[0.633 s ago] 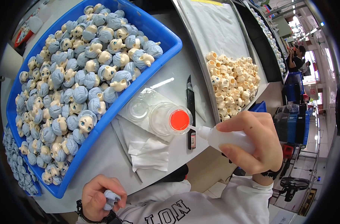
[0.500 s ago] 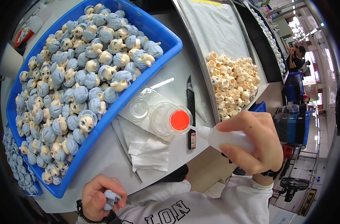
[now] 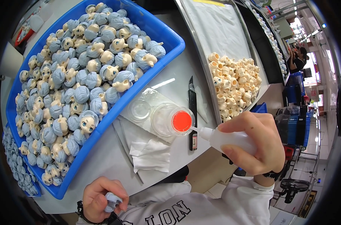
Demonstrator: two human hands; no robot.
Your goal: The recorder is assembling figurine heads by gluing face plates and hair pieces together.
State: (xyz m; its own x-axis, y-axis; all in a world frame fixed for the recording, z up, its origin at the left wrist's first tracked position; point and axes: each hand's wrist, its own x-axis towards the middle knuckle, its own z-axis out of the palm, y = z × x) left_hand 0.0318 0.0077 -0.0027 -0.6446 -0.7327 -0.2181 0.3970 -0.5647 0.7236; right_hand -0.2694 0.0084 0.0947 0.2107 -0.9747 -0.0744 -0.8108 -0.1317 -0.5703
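My left hand [image 3: 100, 198], low at the left, is closed around a grey-blue doll hair piece [image 3: 112, 201] whose hollow side shows. In my right hand [image 3: 266, 146] a white squeeze bottle [image 3: 230, 140] lies tilted on its side, thumb and fingers wrapped round it. Its thin nozzle points left and ends close to a clear plastic cup [image 3: 161, 118] with a round red face [image 3: 182, 121]. I cannot tell whether the nozzle touches the cup. Beneath the cup is a whitish pad, with a clear round lid [image 3: 139, 110] beside it.
A blue bin [image 3: 175, 44] full of doll heads with grey-blue hair fills the left. On the right, a metal tray [image 3: 200, 56] holds many cream-coloured face parts. A black utility knife [image 3: 192, 112] and a folded white tissue [image 3: 151, 155] lie on the table. Another person [image 3: 298, 60] is far off.
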